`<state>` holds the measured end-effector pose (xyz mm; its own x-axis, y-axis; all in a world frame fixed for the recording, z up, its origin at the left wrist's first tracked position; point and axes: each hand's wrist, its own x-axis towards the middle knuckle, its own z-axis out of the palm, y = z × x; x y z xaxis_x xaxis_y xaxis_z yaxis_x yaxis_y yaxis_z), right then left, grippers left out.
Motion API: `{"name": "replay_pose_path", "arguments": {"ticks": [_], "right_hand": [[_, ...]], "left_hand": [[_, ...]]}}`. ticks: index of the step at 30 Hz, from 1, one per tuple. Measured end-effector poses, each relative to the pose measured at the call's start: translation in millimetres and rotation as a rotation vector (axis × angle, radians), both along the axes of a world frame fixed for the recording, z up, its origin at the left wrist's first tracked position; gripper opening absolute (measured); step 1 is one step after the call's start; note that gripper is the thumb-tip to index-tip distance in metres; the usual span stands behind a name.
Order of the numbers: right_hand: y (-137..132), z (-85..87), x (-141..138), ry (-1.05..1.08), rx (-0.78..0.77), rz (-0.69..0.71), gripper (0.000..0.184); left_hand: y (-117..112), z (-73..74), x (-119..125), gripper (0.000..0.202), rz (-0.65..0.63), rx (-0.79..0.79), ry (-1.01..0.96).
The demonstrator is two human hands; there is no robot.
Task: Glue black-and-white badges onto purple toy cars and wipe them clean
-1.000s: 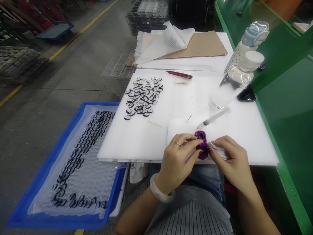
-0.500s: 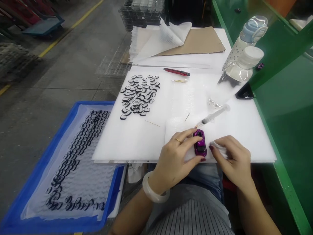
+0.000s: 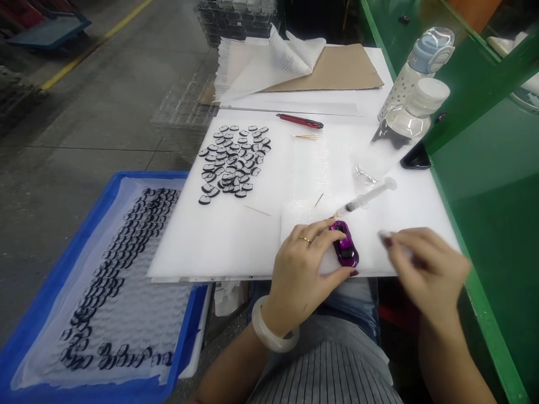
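Observation:
A shiny purple toy car lies on the white work surface near its front edge. My left hand grips it between thumb and fingers, with a ring on one finger and a white bangle on the wrist. To the right, apart from the car, my right hand pinches a small white wad, perhaps cloth or tissue; motion blurs it. Just beyond the car lies a syringe, its tip close to my left fingertips. A thin stick rests left of the syringe.
Many small black-and-white curved pieces are spread at left. Farther back lie a red utility knife and cotton swabs. Two bottles stand at right by the green wall. A blue tray of dark pieces sits lower left.
My right hand has moved right, away from the car, carrying the white wad. The car has turned slightly in my left hand's grip. The whole view has shifted a little.

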<state>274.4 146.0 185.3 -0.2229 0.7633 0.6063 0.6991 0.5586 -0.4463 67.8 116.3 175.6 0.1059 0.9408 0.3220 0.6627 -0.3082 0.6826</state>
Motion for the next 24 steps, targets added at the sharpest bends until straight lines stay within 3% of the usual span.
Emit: {"name": "replay_pose_path", "arguments": {"ticks": [3,6,15,24], "right_hand": [[23.8,6.2,22.2,0.090,0.041,-0.145,0.009],[36.6,5.9,30.2,-0.038,0.068,-0.230,0.008],[-0.8,7.7,-6.2,0.101,-0.150,-0.062,0.013],[-2.5,0.5,-2.1,0.148,-0.228,-0.042,0.013]], "left_hand": [[1.3,1.7,1.0,0.021,0.026,-0.035,-0.071],[2.7,1.2,5.2,0.019,0.081,-0.020,-0.091],[6.8,7.8,7.9,0.016,0.096,-0.077,-0.116],[5.5,2.0,11.1,0.010,0.119,0.016,-0.034]]}}
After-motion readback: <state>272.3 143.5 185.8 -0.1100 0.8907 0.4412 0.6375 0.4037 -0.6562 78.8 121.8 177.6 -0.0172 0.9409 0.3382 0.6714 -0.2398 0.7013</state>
